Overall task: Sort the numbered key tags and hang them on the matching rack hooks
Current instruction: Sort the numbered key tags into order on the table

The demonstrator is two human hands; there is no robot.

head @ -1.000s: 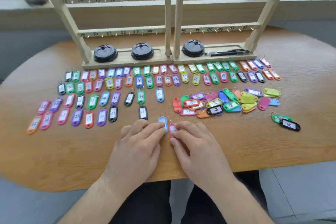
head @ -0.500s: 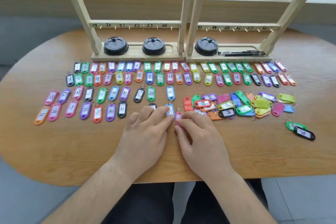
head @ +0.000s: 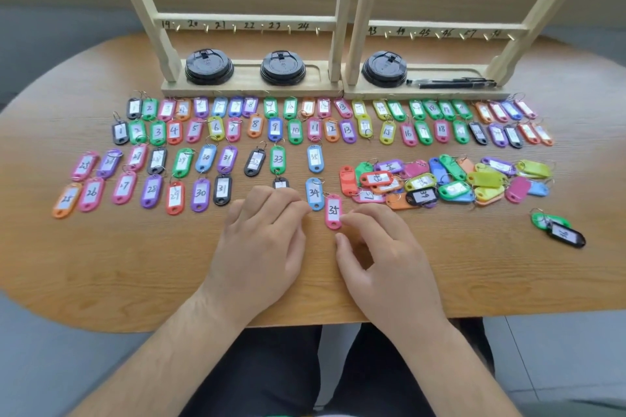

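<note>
On the table (head: pixel 135 264), close before the person, pink tag 35 (head: pixel 333 211) lies with its long axis pointing to the rack (head: pixel 340 10), ring end far, and the relaxed right hand (head: pixel 382 254) touches its lower right edge, nearer than the flat, empty left hand (head: pixel 267 237).

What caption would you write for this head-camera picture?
Left hand and right hand rest on the table by a pink tag, numbered tags in rows before the rack.
</note>
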